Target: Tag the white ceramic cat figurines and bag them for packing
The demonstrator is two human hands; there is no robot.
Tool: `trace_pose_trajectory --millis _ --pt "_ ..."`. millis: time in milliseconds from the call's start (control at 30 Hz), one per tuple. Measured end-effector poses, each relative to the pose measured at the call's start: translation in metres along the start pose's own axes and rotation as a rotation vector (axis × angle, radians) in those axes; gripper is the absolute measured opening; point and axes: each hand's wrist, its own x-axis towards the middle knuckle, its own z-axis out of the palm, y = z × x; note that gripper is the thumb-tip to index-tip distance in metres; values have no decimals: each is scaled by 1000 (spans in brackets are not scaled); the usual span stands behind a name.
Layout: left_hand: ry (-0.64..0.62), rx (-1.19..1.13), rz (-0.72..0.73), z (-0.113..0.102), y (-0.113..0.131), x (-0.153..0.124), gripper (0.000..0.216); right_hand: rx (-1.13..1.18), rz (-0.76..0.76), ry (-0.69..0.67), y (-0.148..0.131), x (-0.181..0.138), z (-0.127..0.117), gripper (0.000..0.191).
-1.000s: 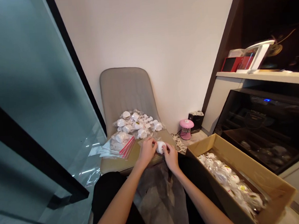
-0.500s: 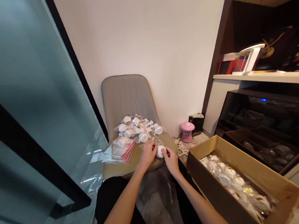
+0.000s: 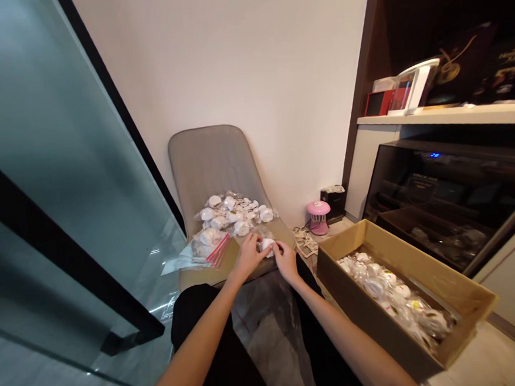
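Note:
A small round white item (image 3: 268, 246) is pinched between my two hands above the front right of the chair seat; its exact kind is too small to make out. My left hand (image 3: 249, 255) has its fingers closed on the item's left side. From the right, my right hand (image 3: 285, 258) grips it with thumb and fingers. Behind them on the seat lies a pile of white round pieces in clear wrappers (image 3: 241, 227), with several loose white discs (image 3: 248, 205). Left of my hands rests a stack of clear plastic bags with red strips (image 3: 206, 249).
A grey padded chair (image 3: 211, 161) stands against the wall. At right, an open cardboard box (image 3: 340, 275) holds many wrapped white pieces. A pink lamp-like device (image 3: 318, 218) and a black box (image 3: 333, 202) sit on the floor. A glass panel (image 3: 60, 142) bounds the left.
The view has shifted slightly. Both hands stay on the white item, which now appears turned and more covered by my fingers.

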Motion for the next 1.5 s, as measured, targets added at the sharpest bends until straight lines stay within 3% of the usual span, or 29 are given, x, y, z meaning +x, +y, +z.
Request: trace_pose_trajectory --millis 300,667,867,1067,1233,1500 --pt "-93 149 42 -11 20 2 13 -66 -40 -53 -5 6 -11 35" --pt "-30 289 -40 -18 26 2 4 -96 -120 -161 -6 11 -12 21" --pt "-40 340 -8 -14 32 2 19 -89 -27 -150 0 14 -7 18" --pt "-160 334 104 -14 33 3 32 -103 44 -195 5 20 -14 24" --pt "-257 316 170 -14 34 0 36 -129 33 -203 0 16 -19 26" --pt "-231 350 119 -23 30 0 38 -162 -28 -228 -9 6 -29 23"
